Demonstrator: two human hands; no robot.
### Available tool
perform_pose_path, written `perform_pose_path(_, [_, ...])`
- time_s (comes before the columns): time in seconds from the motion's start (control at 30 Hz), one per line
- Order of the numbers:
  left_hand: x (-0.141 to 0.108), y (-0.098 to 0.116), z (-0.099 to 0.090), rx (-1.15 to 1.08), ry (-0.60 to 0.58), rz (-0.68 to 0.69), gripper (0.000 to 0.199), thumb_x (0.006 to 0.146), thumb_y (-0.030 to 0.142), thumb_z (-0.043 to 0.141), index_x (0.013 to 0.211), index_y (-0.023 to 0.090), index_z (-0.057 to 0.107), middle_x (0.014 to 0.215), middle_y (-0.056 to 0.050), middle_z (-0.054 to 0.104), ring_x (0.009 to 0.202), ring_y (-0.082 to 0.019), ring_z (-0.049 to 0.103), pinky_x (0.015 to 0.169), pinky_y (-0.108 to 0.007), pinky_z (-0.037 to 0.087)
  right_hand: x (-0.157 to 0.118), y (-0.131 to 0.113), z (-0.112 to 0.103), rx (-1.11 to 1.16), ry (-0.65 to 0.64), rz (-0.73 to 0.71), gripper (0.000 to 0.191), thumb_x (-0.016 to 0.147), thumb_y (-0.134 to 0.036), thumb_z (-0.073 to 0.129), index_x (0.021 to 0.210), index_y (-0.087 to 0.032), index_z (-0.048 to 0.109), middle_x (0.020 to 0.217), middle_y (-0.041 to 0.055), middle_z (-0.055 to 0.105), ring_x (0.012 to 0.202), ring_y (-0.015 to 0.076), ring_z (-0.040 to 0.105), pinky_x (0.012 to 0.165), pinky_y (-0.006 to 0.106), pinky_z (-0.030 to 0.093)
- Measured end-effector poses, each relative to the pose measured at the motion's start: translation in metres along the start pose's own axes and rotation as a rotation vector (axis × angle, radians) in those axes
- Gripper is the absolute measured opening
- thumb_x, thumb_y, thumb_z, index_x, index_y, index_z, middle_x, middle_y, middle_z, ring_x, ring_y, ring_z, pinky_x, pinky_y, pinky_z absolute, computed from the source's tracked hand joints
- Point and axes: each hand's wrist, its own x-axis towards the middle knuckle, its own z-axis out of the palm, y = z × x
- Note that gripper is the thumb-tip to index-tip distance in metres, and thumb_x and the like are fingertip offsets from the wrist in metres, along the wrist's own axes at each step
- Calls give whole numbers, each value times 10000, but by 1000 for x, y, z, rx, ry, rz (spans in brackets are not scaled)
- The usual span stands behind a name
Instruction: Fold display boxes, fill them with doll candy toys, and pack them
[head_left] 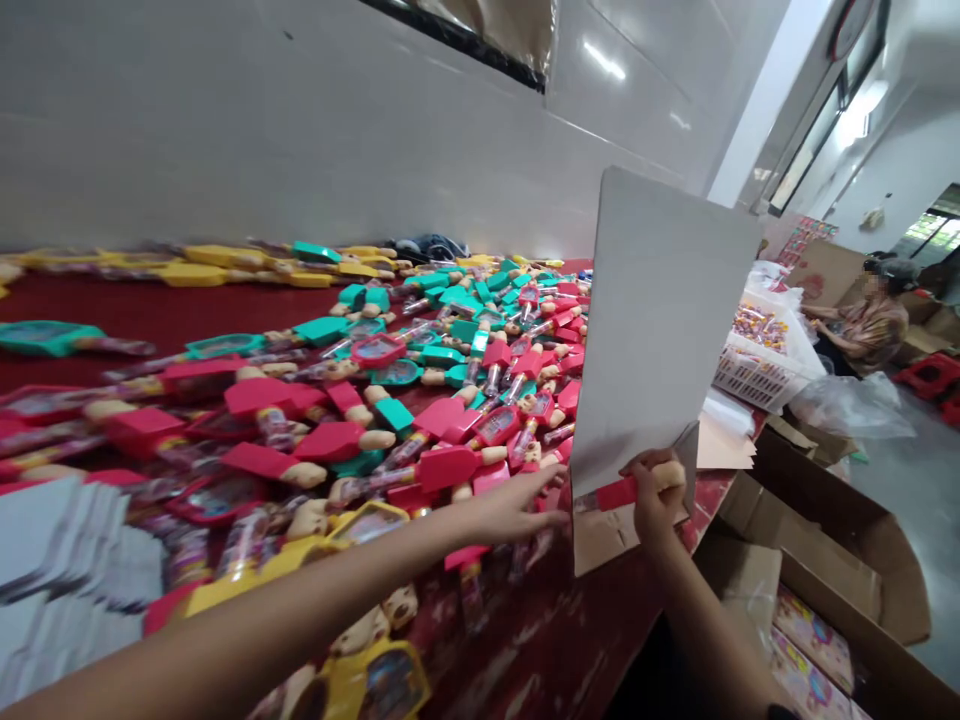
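Note:
My right hand (651,495) is closed around a red paddle-shaped toy (613,494) with a cream knob poking out above the fingers. That toy lies inside the bottom of an open display box (667,320), whose tall pale back panel stands upright. My left hand (529,508) reaches toward the box's left edge with its fingers stretched apart; nothing shows in it. Whether its fingertips touch the box or the toys behind is unclear. Loose red toys (446,467), green toys (390,412) and yellow toys (394,680) with clear tubes and cream heads spread over the red table (525,650).
Stacks of white card (60,560) sit at the left. To the right stand a white basket (802,365) of small wrapped pieces, and an open carton (892,560) holding printed boxes (814,640). A person (874,320) sits farther back. A wall (262,130) backs the table.

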Motion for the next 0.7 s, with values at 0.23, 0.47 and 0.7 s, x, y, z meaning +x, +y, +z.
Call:
perform_pose_path(0.23, [2,26,5,-56,266,66,461,855,357,429,1262,148,490,1230,-113,603,1171,-257,534,1017,-365,416,-54,-12,18,-142,-258,-249,142,831,-211,509,703,-211,449,582,-28,520,504,97,500,493,211,449])
perform_pose_path(0.47, [1,35,-12,-67,186,86,403,811,188,369,1159,138,567,1103,-76,649,1042,-221,581,921,-306,463,-33,-29,25,-274,-354,-263,128,798,-223,522,686,-210,461,510,-53,519,412,76,464,412,179,382])
perform_pose_path(0.7, [-1,26,-8,-27,134,58,336,879,246,355,1155,158,526,1150,-87,616,1078,-216,562,955,-301,438,-38,-21,33,-342,-357,-225,113,791,-245,517,711,-219,442,519,-59,494,408,83,448,406,195,363])
